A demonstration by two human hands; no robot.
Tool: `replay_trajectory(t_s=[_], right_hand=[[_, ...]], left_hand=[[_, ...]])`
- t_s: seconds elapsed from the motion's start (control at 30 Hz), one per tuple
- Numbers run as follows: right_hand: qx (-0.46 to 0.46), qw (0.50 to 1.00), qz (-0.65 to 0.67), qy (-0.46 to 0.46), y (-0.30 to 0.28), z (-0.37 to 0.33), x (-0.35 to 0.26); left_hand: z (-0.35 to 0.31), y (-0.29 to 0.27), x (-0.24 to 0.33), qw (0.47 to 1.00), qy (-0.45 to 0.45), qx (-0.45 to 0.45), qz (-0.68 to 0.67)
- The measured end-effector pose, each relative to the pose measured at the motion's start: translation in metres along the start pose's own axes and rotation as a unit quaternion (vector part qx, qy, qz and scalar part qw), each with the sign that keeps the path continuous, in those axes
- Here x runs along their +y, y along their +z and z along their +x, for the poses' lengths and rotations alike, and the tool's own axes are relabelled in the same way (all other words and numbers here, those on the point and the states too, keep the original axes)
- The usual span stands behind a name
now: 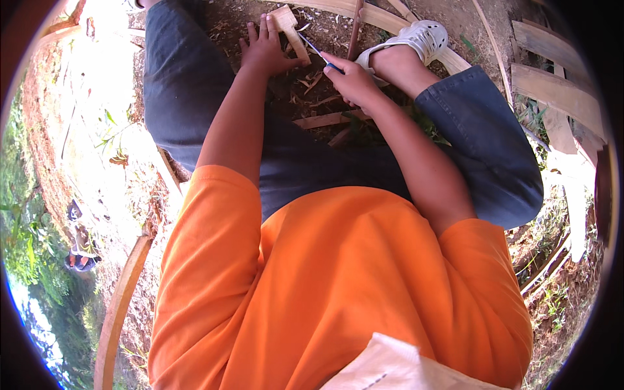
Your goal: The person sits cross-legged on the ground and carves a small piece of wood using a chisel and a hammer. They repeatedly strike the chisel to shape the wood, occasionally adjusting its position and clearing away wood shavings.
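One wood piece [285,19], upper centre: spread left hand [262,49] braces it; right hand [351,83] holds blue-handled tool [334,67], best aimed clear of left.

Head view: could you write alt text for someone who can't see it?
The left hand touches a small pale wooden piece while the right hand holds a thin-bladed, blue-handled tool beside it. An orange shirt fills the foreground, with dark-trousered legs bent beyond it and wood strips around them.
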State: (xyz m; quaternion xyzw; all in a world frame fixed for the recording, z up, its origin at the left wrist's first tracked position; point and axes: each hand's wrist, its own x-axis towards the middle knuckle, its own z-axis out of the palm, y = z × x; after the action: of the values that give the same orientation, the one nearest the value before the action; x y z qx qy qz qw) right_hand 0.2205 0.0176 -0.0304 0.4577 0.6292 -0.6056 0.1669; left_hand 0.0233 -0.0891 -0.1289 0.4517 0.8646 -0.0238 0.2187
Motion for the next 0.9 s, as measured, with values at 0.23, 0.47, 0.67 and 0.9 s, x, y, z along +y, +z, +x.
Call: replay_trajectory(t_s=[0.23, 0.47, 0.67, 0.9], right_hand=[[-0.001, 0.996, -0.089, -0.028, -0.011, -0.003, 0.005], [-0.04, 0.987, -0.15, -0.03, -0.029, 0.013, 0.004], [-0.009, 0.993, -0.114, -0.028, -0.012, 0.009, 0.01], [-0.002, 1.0, -0.022, -0.018, 0.003, 0.024, 0.013]], left_hand=[[0.003, 0.01, -0.004, 0.999, 0.015, 0.024, -0.019], [-0.002, -0.019, 0.006, 0.997, -0.002, -0.031, -0.065], [0.003, 0.005, -0.002, 1.0, 0.011, 0.016, -0.017], [0.006, 0.0, 0.003, 1.0, 0.02, -0.001, 0.004]])
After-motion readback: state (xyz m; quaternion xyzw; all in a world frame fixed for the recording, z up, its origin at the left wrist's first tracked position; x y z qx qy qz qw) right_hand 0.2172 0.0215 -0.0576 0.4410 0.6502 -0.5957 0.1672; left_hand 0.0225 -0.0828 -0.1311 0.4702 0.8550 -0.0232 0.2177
